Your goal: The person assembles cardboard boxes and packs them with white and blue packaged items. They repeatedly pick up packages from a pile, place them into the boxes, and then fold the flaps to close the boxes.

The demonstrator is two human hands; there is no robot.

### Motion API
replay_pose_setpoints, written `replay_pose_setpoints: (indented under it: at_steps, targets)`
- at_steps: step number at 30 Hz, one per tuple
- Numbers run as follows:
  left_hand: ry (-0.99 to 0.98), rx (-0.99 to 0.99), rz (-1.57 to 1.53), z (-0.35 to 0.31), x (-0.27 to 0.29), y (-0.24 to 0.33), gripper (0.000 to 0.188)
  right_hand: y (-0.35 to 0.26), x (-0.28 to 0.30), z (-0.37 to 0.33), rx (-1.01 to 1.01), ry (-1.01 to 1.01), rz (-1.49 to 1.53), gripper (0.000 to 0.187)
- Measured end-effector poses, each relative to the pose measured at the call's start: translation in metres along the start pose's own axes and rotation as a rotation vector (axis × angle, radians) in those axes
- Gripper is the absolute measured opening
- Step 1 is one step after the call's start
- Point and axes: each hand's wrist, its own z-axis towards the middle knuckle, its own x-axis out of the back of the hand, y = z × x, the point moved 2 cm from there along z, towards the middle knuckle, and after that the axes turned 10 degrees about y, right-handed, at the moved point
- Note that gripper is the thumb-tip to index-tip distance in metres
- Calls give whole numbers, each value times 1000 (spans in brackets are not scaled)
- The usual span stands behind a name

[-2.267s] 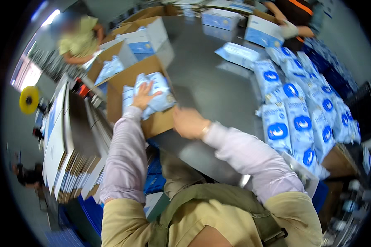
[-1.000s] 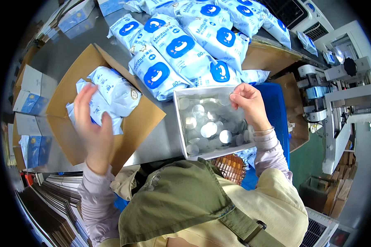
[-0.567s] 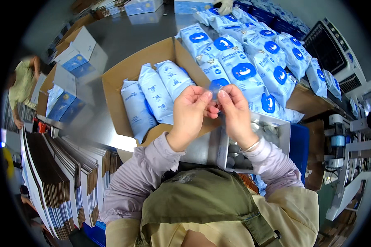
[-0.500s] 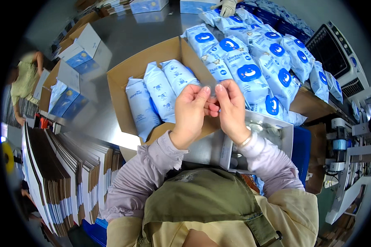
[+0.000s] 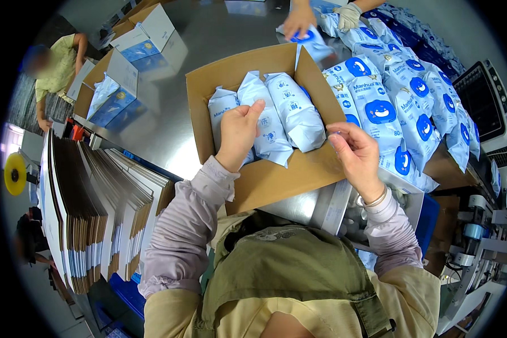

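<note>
Flat cartons [image 5: 90,208] stacked far left. Left hand [image 5: 238,132] half-curled, empty, fingertips on middle pack [image 5: 265,121] of three lying side by side in open box [image 5: 276,174]. Right hand [image 5: 356,155] at box's right wall, fingers pinched; can't tell what's in them. Loose packs [image 5: 400,101] piled right of box.

Lilac sleeves, olive vest, beige shirt, wrist bangle [image 5: 372,199].

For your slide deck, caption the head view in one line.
Left hand touches white packs in an open carton; right hand hovers beside it, near blue-marked packs.
</note>
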Motion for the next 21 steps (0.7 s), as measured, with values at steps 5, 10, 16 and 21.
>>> replay_pose_setpoints:
  at_steps: [5,10,16,21]
  targets:
    - [19,-27,235,1,11,3,39,-9,2,7,132,-51,-104,12]
    - [123,63,-117,-28,25,13,23,-8,13,-6,87,-299,-240,4]
    - [217,-107,-245,-55,33,28,12,-22,-1,2,296,-329,-286,10]
    - [315,-219,-332,-69,42,44,10,-42,-36,33,671,-118,-407,22]
